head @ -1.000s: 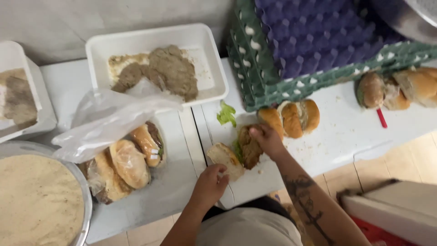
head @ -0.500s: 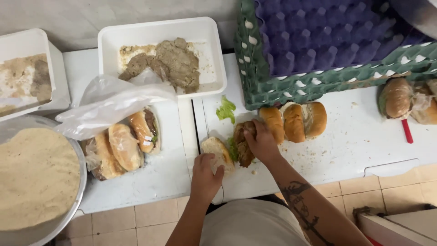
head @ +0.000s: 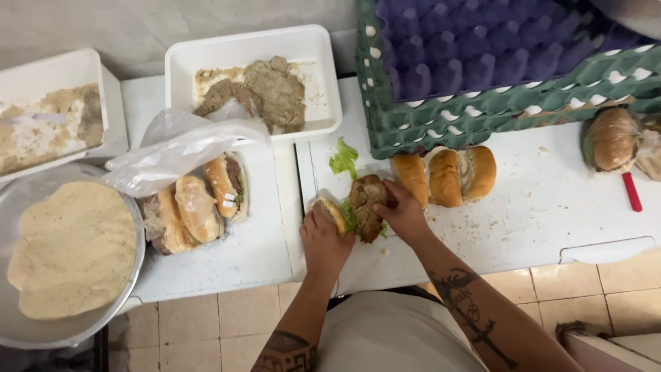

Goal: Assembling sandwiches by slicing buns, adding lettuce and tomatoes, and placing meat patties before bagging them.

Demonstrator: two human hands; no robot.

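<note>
You are working over a white table (head: 523, 227) with a cutting board (head: 482, 234) lying on it. Sitting on the table are two white trays (head: 323, 76) (head: 103, 89), a metal bowl (head: 131, 289), a bag of sandwiches (head: 179, 151) and stacked egg cartons (head: 482, 117). Lying on the board are lettuce (head: 343, 158), split buns (head: 444, 176) and crumbs.

Soft even indoor light, slight motion blur
</note>
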